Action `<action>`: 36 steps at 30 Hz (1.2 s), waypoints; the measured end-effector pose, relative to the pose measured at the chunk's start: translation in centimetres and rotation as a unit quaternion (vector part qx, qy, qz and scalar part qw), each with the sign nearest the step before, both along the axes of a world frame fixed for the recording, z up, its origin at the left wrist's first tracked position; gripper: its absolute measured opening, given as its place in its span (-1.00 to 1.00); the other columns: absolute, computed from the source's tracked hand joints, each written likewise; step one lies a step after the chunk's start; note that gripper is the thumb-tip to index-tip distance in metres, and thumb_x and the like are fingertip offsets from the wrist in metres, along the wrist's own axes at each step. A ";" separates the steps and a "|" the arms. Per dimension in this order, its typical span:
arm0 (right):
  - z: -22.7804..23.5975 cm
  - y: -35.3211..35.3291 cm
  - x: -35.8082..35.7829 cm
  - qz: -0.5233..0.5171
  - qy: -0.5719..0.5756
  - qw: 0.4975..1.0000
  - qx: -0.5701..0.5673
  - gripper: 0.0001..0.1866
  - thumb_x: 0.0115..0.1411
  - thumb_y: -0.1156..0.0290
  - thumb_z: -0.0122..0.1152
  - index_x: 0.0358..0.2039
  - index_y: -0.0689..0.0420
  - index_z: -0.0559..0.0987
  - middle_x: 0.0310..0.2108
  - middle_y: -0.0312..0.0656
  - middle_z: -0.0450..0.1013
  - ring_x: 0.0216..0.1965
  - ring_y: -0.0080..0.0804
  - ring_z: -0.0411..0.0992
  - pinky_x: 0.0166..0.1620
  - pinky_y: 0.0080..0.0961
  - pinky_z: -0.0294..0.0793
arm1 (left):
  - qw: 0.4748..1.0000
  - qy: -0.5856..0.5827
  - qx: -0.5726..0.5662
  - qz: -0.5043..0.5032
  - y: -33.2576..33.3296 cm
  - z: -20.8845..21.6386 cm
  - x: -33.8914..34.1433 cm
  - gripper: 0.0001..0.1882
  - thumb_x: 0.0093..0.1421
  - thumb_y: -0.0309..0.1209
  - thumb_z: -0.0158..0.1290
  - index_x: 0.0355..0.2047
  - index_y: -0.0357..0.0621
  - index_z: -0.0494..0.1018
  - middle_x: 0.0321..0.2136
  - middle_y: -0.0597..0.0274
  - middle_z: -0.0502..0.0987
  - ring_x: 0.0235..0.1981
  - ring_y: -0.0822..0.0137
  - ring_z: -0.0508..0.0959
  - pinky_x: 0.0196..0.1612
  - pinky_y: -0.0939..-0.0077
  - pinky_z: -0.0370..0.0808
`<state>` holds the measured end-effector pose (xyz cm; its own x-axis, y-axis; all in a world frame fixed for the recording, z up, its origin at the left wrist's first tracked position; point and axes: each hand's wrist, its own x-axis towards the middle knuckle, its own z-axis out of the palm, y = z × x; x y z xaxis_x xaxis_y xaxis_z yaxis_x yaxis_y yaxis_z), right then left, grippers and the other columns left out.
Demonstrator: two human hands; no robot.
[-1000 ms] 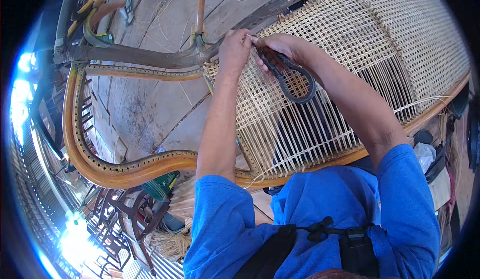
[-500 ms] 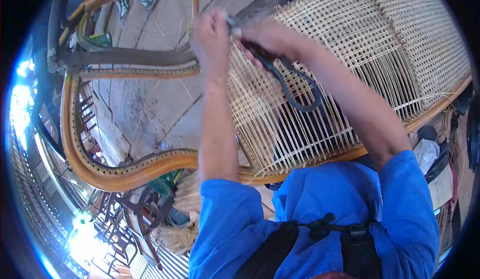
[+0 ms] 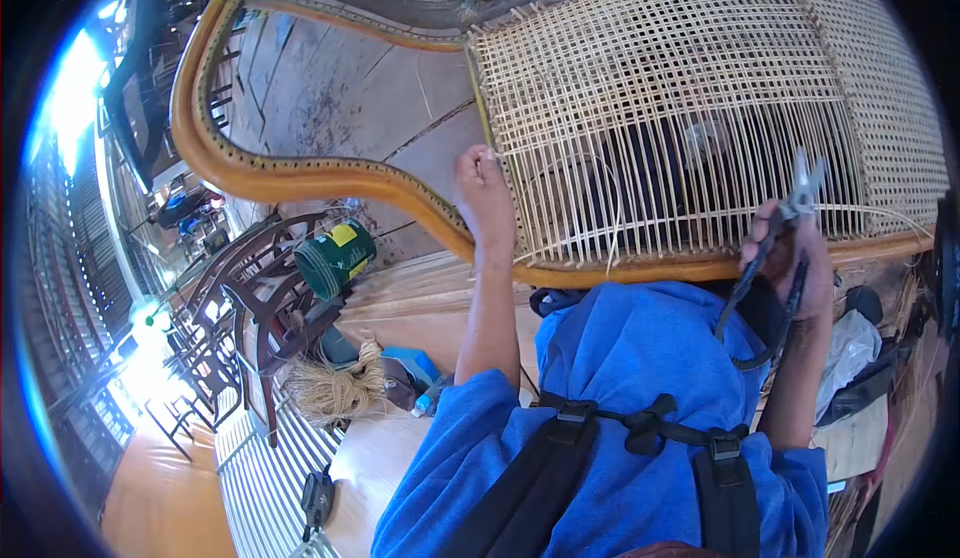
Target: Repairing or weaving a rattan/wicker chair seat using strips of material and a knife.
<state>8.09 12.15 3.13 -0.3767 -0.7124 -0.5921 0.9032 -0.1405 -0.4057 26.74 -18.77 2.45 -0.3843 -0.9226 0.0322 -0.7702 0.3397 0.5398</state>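
Observation:
My right hand (image 3: 812, 263) is wrapped round a pair of pliers (image 3: 800, 196), near the front rail of a wooden frame. The metal jaws point away from me and stand apart; the long dark handles curve back toward my body. At the left edge of the woven cane panel (image 3: 640, 58), my left hand (image 3: 484, 196) is closed, fingers curled in. Whether it pinches a strand is hidden. The panel's far part is tightly woven, while its near part shows mostly lengthwise strands with gaps. A loose cane strand (image 3: 592, 156) arches over these beside my left hand.
The curved wooden frame (image 3: 290, 180), lined with small holes, sweeps off to the left. Below it are a green bucket (image 3: 330, 263), dark chairs (image 3: 255, 328) and a bundle of pale cane fibre (image 3: 335, 388). A clear plastic bag (image 3: 850, 348) lies at the right.
Both hands were together at the panel's far left corner. My left hand has come nearer along the left edge; my right hand has swung near and right with the pliers. The view has shifted.

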 end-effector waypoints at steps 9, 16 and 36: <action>-1.8 3.1 1.3 -0.040 -0.007 0.995 -0.089 -0.42 0.25 -0.06 -0.16 -0.01 0.24 0.30 -0.28 -0.16 0.38 -0.29 -0.32 0.41 -0.28 -0.47 0.44 | 0.999 0.030 -0.012 0.040 0.2 -2.8 1.6 -0.86 0.21 -0.47 -0.07 -0.28 -0.25 0.43 -0.41 0.10 0.49 -0.41 0.28 0.48 -0.27 0.43 0.41; -0.3 2.8 2.4 -0.009 -0.008 0.991 -0.132 -0.21 0.14 -0.19 -0.05 0.13 0.24 0.19 -0.15 -0.03 0.38 -0.17 -0.19 0.43 -0.14 -0.35 0.42 | 0.990 -0.010 -0.127 -0.063 0.0 -3.1 1.6 -0.85 0.18 -0.44 -0.05 -0.32 -0.28 0.45 -0.40 0.03 0.51 -0.41 0.19 0.51 -0.29 0.41 0.42; -0.2 -19.5 9.5 0.341 0.629 0.642 0.276 -0.44 -0.03 -0.02 0.25 -0.28 0.24 0.38 -0.45 0.07 0.47 -0.37 0.03 0.48 -0.29 -0.17 0.46 | 0.996 0.071 0.031 -0.032 -0.2 -2.9 1.3 -0.81 0.12 -0.43 0.02 -0.30 -0.26 0.52 -0.38 -0.02 0.48 -0.35 0.03 0.50 -0.25 0.28 0.41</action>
